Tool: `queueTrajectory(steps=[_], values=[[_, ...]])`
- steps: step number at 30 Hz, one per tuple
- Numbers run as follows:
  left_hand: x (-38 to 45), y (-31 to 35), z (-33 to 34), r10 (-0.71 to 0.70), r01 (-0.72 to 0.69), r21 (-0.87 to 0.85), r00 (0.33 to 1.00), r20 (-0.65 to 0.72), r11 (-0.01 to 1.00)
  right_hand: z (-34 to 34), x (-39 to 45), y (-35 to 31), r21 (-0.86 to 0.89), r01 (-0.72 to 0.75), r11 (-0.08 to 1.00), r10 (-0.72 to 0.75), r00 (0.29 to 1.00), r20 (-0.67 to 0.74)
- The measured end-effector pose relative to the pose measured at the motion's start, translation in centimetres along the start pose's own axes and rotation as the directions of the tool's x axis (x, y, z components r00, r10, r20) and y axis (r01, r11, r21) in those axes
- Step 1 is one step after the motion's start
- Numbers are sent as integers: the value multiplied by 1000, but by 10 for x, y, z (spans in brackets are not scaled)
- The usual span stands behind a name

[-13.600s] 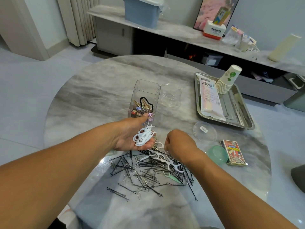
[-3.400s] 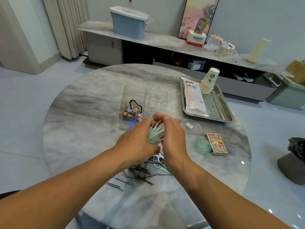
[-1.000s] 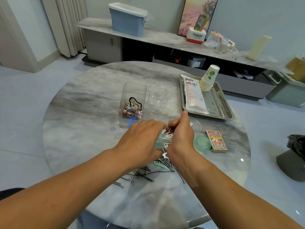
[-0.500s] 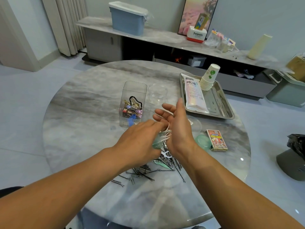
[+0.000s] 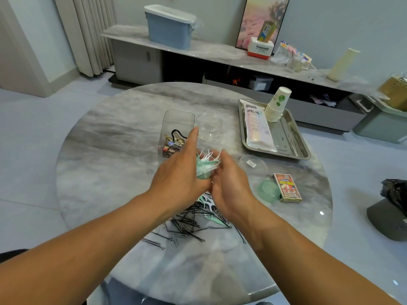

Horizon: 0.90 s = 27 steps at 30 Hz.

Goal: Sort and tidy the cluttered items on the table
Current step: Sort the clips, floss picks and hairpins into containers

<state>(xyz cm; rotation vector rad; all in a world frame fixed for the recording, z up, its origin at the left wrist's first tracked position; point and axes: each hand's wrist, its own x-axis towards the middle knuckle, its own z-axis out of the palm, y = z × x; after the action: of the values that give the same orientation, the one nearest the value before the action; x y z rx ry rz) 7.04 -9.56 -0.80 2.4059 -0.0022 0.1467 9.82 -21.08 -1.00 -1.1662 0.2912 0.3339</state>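
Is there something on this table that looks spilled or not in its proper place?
Yes. A loose heap of black hairpins lies scattered on the grey marble table under the wrists, with a few white and green floss picks mixed in. The clear round container stands open; its clear lid lies apart, near the steel tray.

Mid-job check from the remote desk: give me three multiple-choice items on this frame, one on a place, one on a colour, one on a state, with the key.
1. Where does the stack of paper cups stand?
A. in the metal tray
B. on the floor
C. inside the round clear jar

2. What colours are the floss picks held between the left hand and the right hand?
A. red and black
B. white and mint green
C. yellow

3. The round clear jar is
A. lidded
B. tipped over
C. upright and open

Key: 1 A, the cups sit at the tray's far end; 2 B, white tips fan above green ones; 3 C, its open rim faces up.
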Motion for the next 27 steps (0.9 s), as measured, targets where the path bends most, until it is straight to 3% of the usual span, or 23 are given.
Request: queueTrajectory(steps=[3,6,9,12,14,18,22,24,27], values=[[1,-3,2,-15,15,-24,1000,-9,1000,3,-1,4,-42,63,997,-60,996,67],[2,-3,-2,-5,6,-38,1000,25,999,3,-2,4,41,48,998,-51,996,76],[1,-2,-4,93,-98,78,994,60,992,0,1,1,83,31,996,-36,997,64],[1,-3,2,168,-186,257,982,89,948,-1,-2,-1,-73,43,996,-31,987,157],[2,-6,3,142,-161,237,985,93,958,-1,-1,3,-153,91,984,-62,980,187],[3,-3,-1,118,-124,73,990,81,990,-5,6,9,-39,143,989,-140,988,70],[2,-2,3,124,-136,128,988,94,982,-3,8,8,-54,140,989,-138,990,41],[2,-4,4,109,-122,112,988,110,986,-4,10,7,-125,134,983,-130,991,37],[3,-6,3,84,-96,75,985,149,993,-5,6,3,-402,156,902,-146,988,57]])
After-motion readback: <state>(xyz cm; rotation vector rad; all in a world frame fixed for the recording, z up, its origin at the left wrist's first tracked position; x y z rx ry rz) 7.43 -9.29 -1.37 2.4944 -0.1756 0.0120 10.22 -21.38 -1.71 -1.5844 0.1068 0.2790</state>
